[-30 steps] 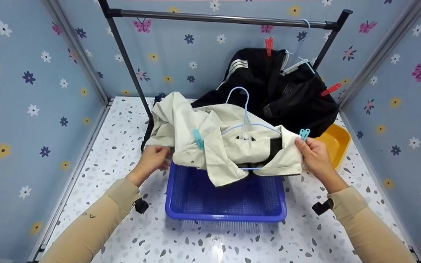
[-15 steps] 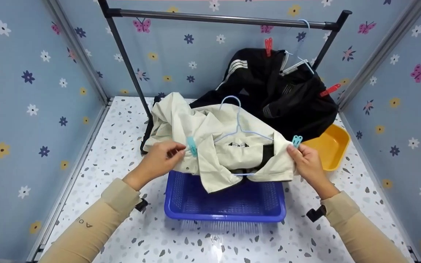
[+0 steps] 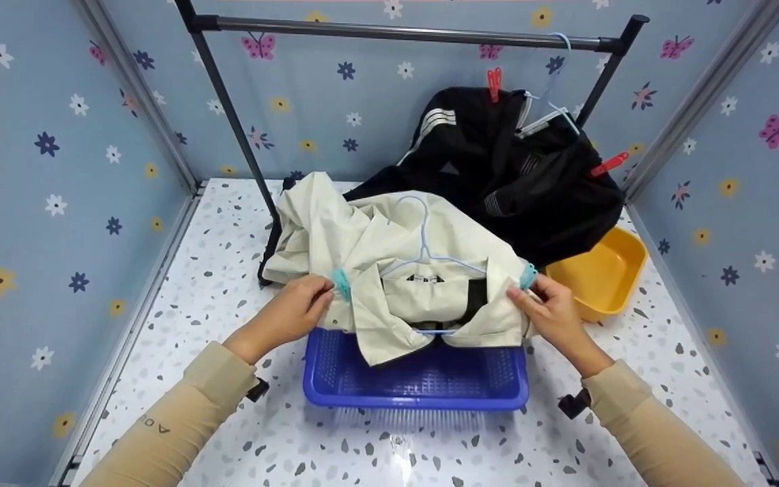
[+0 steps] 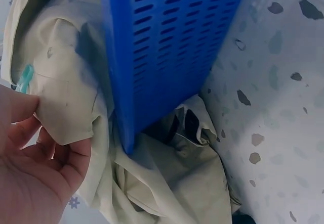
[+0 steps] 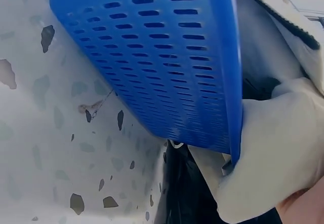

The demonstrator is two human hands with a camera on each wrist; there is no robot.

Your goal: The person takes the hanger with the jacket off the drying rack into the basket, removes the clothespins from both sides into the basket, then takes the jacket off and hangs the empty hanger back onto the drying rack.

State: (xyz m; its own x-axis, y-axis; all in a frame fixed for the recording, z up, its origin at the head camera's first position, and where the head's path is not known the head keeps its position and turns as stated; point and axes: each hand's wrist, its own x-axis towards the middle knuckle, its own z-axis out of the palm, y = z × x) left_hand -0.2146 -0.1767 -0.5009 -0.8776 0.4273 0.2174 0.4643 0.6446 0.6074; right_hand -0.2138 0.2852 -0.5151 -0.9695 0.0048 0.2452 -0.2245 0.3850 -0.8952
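Observation:
A cream jacket (image 3: 457, 223) with a dark-lined collar lies over the back of the blue basket (image 3: 416, 403). A light blue hanger (image 3: 424, 233) sits inside its neck, hook pointing away from me. One teal clothespin (image 3: 341, 283) is on the jacket's left shoulder, another teal clothespin (image 3: 528, 276) on the right. My left hand (image 3: 293, 308) pinches the cloth just outside the left clothespin; the left wrist view shows thumb and fingers on the fabric (image 4: 66, 97). Beside the right clothespin, my right hand (image 3: 552, 314) grips the jacket's edge, its fingers partly hidden.
A dark clothes rail (image 3: 389, 30) spans the back. From it a black jacket (image 3: 531, 169) hangs on a hanger, with red clothespins (image 3: 494, 84) on it. A yellow basin (image 3: 606, 274) stands at the right. Patterned walls enclose both sides.
My left hand has moved from the sleeve to beside the left clothespin and now pinches the cloth there. The jacket's collar and hanger have shifted left and toward me, the right hand with them.

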